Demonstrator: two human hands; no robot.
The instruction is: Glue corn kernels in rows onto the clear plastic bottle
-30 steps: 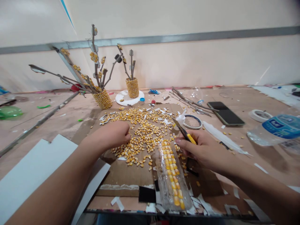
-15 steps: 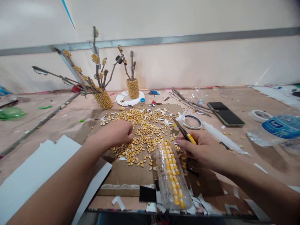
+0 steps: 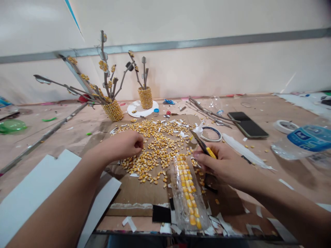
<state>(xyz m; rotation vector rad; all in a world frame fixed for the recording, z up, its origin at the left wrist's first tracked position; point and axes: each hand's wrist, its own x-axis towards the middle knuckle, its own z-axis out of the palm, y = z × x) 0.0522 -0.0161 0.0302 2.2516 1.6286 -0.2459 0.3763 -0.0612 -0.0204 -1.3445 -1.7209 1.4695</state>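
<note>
My left hand (image 3: 129, 144) is closed, its fingertips over the left side of a spread of corn kernels (image 3: 157, 148); what it pinches, if anything, is hidden. A yellow and black tool with a pointed grey blade (image 3: 204, 144) is in my right hand (image 3: 217, 162), pointing up and left. Just left of that hand lies a clear plastic piece (image 3: 178, 203) with rows of kernels (image 3: 190, 191) along it. The loose kernels rest on brown cardboard (image 3: 144, 194).
Behind stand two kernel-covered pots (image 3: 113, 111) with twigs, one on a white disc (image 3: 133, 109). To the right are tape rolls (image 3: 211, 134), a phone (image 3: 248, 124) and a plastic bottle (image 3: 305, 139). White sheets (image 3: 38, 186) lie at the left.
My left hand has moved slightly left over the kernels. The right hand keeps its hold on the tool, and the whole view has shifted a little.
</note>
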